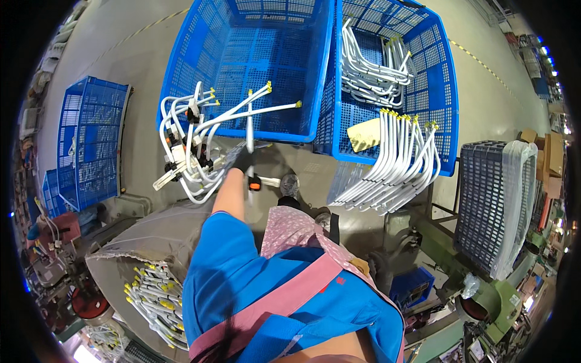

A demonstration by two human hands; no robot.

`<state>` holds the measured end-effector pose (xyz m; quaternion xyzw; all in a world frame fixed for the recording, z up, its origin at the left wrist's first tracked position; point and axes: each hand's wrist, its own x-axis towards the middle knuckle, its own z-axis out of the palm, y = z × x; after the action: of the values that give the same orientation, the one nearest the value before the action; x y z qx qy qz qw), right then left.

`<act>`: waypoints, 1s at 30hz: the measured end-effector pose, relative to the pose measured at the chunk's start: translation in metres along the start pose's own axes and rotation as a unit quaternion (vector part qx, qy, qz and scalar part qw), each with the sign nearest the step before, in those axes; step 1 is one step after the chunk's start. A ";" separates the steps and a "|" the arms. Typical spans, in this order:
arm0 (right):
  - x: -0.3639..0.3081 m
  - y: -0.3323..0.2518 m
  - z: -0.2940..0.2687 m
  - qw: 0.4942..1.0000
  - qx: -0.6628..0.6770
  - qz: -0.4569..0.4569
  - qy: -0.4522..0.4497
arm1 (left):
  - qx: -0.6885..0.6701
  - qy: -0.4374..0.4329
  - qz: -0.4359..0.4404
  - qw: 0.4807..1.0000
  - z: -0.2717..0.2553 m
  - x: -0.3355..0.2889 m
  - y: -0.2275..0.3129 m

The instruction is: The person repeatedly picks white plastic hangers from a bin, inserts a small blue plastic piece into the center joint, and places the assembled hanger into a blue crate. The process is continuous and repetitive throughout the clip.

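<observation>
My left hand (244, 160), in a dark glove, reaches to the near edge of the left blue crate (272, 48). It is closed around a white tube (250, 124) with a yellow tip; the fingers are partly smeared by motion. Just below the hand shows a black-and-orange clip (255, 183) with a pale strip. Beside the hand, a tangle of white bent tubes (209, 175) with yellow ends and black-and-white fittings hangs over the crate's near left corner. My right hand is not in view.
The right blue crate (445, 78) holds white bent tubes (375, 72); a row of similar tubes (393, 163) hangs over its near edge beside a yellow card (364, 135). A sack (109, 248) of tubes stands lower left. A dark crate (484, 199) stands right, blue crates (91, 139) left.
</observation>
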<state>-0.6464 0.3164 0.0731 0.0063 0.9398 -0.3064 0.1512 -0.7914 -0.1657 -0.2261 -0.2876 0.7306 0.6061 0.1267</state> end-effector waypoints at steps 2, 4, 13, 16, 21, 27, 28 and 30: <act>0.005 -0.007 -0.002 1.000 0.009 -0.010 0.013 | 0.219 -0.013 0.052 0.974 0.039 -0.009 0.006; 0.009 -0.017 -0.005 1.000 0.023 0.012 0.015 | 0.242 -0.023 0.175 0.954 0.070 -0.031 0.014; 0.035 0.028 -0.031 0.998 -0.045 0.035 0.036 | 0.099 0.052 0.079 0.991 0.060 -0.134 0.142; 0.061 0.091 -0.035 0.999 0.003 0.026 0.035 | 0.103 0.050 0.026 0.993 0.074 -0.188 0.174; 0.115 0.200 -0.048 0.998 -0.059 0.022 0.020 | 0.158 0.135 0.009 0.978 0.124 -0.284 0.200; 0.190 0.302 -0.051 0.998 -0.010 0.041 0.047 | 0.087 0.260 0.073 0.959 0.178 -0.353 0.228; 0.199 0.311 -0.049 0.997 -0.006 0.072 0.012 | 0.075 0.261 0.082 0.959 0.184 -0.362 0.233; 0.211 0.322 -0.040 0.996 -0.016 0.083 0.023 | 0.063 0.268 0.097 0.956 0.194 -0.380 0.242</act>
<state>-0.8249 0.5844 -0.1417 0.0887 0.9441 -0.2773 0.1546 -0.6567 0.1460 0.1283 -0.3588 0.7989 0.4688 -0.1152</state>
